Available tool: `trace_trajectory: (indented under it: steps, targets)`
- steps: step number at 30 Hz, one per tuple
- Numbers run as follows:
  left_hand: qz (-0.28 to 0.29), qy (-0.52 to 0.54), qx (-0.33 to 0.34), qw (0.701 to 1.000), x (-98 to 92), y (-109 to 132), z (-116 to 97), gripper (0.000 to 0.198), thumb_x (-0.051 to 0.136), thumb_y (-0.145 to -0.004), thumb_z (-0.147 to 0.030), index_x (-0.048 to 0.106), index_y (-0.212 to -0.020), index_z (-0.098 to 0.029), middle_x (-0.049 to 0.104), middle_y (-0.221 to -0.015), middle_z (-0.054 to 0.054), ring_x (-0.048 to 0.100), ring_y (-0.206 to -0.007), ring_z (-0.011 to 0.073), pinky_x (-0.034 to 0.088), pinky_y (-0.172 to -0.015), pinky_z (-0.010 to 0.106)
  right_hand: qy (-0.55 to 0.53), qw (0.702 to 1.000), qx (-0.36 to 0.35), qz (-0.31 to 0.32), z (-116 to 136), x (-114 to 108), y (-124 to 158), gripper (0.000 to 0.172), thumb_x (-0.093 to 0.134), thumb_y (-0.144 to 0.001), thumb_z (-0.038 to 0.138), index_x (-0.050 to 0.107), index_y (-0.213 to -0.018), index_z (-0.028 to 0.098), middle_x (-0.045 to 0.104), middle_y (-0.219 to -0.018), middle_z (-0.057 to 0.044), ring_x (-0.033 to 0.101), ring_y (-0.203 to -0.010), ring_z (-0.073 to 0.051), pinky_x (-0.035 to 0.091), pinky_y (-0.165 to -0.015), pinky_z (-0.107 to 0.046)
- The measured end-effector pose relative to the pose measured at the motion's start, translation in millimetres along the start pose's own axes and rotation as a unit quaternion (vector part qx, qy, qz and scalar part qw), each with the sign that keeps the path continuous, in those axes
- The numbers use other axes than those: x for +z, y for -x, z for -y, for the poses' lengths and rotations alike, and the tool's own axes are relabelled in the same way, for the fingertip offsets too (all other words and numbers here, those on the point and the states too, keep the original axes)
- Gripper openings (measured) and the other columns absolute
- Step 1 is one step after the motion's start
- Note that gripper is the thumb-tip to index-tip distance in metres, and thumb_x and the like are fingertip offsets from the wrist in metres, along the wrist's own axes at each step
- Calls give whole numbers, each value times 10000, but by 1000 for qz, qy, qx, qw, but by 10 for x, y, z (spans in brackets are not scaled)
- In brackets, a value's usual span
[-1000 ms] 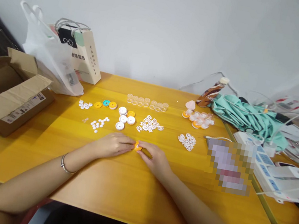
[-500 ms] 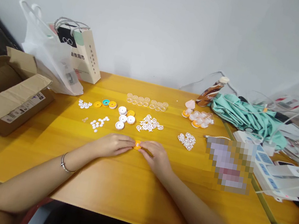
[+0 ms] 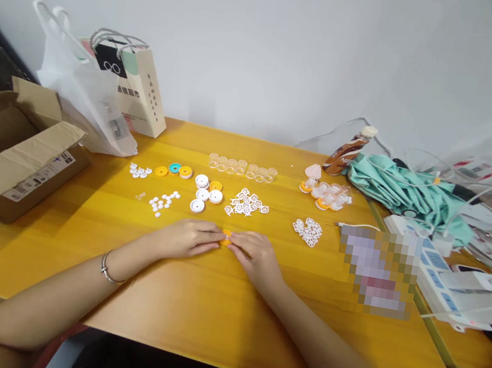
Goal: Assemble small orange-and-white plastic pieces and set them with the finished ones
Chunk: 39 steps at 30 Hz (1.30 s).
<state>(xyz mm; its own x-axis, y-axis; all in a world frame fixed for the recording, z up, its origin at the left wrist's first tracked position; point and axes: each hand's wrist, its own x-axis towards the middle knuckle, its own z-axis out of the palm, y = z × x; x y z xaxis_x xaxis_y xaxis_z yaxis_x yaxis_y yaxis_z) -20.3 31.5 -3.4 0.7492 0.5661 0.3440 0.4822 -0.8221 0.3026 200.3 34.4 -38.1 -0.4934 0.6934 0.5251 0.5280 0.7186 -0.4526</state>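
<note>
A small round orange plastic piece with a pale centre is pinched between my two hands, low over the table. My left hand grips its left edge with thumb and fingers together. From the other side my right hand holds it, fingertips covering part of its top. Just beyond lie white openwork pieces in a pile. White round caps and a few orange and teal discs sit farther left. Small white buttons are scattered near my left hand.
Clear plastic cups stand in a row behind. At right are finished-looking orange and clear pieces, more white openwork pieces, a bottle, a green umbrella and a power strip. A cardboard box stands left.
The fingertips of my right hand have shifted slightly over the orange piece, covering more of its centre. Everything else stays in place.
</note>
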Motion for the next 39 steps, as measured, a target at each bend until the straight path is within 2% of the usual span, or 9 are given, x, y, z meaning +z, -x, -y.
trace_trajectory:
  steps: [10,27,35,39]
  targets:
    - [8,-14,-3,1000,6,15,-1,291,429,-912,-227,587,-1140,-138,633,-1084,97,619,-959,165,522,-861,293,5,1000,-6,-5,-13,14,1,117,566,-841,228,666,-902,230,721,-913,-15,637,-856,-178,464,-781,-344]
    - [23,-99,18,995,39,22,-38,293,387,-915,-200,574,-1124,-114,617,-1009,118,628,-891,178,547,-788,316,40,999,-32,3,11,16,9,169,524,-862,196,656,-959,234,693,-918,-47,626,-872,-183,484,-787,-355]
    - [5,-77,-5,997,92,48,-13,273,408,-911,-219,581,-1105,-136,616,-1024,109,621,-916,176,536,-804,308,10,1000,-25,11,20,10,-5,141,525,-859,205,637,-944,222,692,-931,-46,629,-870,-186,490,-797,-357]
    - [-2,-15,-31,999,89,22,-5,244,429,-910,-239,592,-1063,-143,616,-1035,98,610,-928,162,517,-831,295,-13,1000,-5,21,12,7,-1,145,544,-845,210,614,-971,218,687,-948,-49,631,-874,-183,494,-798,-349]
